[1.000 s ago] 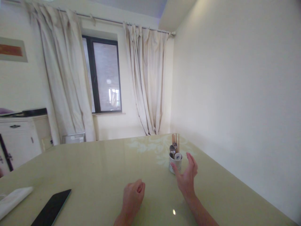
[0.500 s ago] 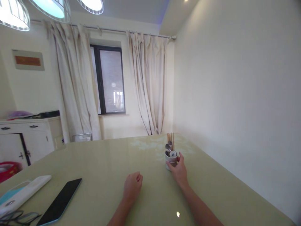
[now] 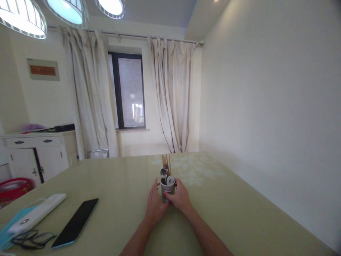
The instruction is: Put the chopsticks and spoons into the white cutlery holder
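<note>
A grey utensil cup [image 3: 168, 187] stands upright on the table in front of me. Several wooden chopsticks [image 3: 167, 161], metal spoons [image 3: 163, 173] and a white spoon [image 3: 171, 180] with a dark mark stick out of it. From the right, my right hand [image 3: 181, 195] is closed on the cup, its thumb across the front. Close on the left side is my left hand [image 3: 155, 206], fingers stretched out and apart, thumb near the cup's base. Whether the left fingers touch the cup I cannot tell.
On the table [image 3: 119, 188] at left lie a black-screened phone [image 3: 76, 222], eyeglasses [image 3: 33, 239], a white oblong device [image 3: 39, 212] and a blue face mask [image 3: 16, 224]. A wall [image 3: 266, 106] runs along the table's right side. Beyond the left edge is a red basin [image 3: 17, 190].
My right hand has brought the utensil cup leftward and nearer to me. My left hand has opened from a fist and come up beside the cup. The view has turned slightly left.
</note>
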Motion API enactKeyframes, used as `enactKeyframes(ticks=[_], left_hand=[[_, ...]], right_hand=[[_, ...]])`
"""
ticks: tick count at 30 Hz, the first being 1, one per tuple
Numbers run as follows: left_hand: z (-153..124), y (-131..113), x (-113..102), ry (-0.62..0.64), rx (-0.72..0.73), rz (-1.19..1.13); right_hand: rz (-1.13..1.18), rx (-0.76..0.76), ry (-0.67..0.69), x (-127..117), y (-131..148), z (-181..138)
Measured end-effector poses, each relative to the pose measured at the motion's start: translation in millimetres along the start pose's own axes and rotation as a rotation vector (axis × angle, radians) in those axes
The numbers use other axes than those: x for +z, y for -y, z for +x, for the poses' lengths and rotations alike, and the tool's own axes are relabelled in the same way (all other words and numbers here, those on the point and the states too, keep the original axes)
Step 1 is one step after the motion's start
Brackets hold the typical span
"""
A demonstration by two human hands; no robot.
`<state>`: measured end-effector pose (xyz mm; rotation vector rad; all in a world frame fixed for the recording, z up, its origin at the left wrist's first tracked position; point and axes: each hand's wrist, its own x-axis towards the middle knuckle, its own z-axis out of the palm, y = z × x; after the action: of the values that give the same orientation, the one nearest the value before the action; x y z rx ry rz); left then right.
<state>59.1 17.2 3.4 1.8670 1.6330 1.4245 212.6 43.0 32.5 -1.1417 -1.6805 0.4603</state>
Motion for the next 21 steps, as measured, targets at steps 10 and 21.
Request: enactKeyframes(ticks=[10,21], left_hand=[[2,-9,-8,-0.006,-0.109,-0.145],[7,-1,-7,-0.09,-0.23,-0.005]], right_hand=[[0.227,0.06,0.076,33,-6,-16],[0.282,0.026,-0.105,24,-18,-20]])
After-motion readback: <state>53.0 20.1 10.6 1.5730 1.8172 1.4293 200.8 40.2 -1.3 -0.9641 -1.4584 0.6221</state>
